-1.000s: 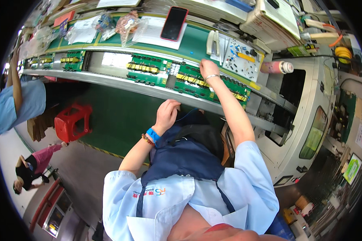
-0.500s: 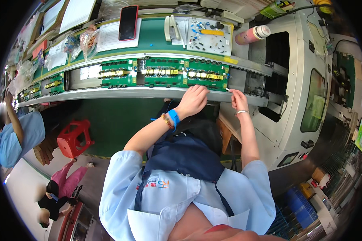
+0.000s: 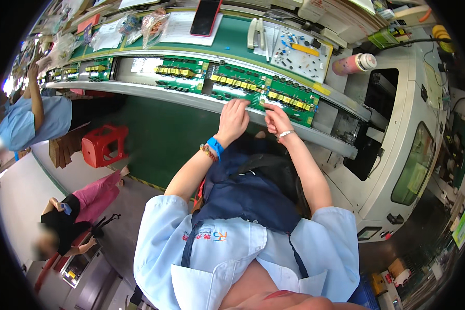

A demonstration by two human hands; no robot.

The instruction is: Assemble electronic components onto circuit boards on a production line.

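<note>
Green circuit boards with rows of yellow-wrapped parts lie in a metal rail track. Over the near edge of the middle circuit board (image 3: 237, 77), my left hand (image 3: 234, 120) reaches with its fingers stretched forward, a blue band and beads on its wrist. My right hand (image 3: 278, 120) is close beside it, thumb and fingers pinched near the left end of the right circuit board (image 3: 294, 98). Whatever sits in that pinch is too small to make out. Another circuit board (image 3: 178, 75) lies further left.
Behind the track are a phone (image 3: 205, 18), white pliers-like cutters (image 3: 256, 33), a tray of loose components (image 3: 299, 62) and a pink bottle (image 3: 354, 64). A large machine (image 3: 398, 134) stands right. A red stool (image 3: 105, 145) and co-workers are at left.
My right hand has moved left, from the right board's far end to its left end, nearer my left hand. The small white piece at its fingertips no longer shows. The view has turned.
</note>
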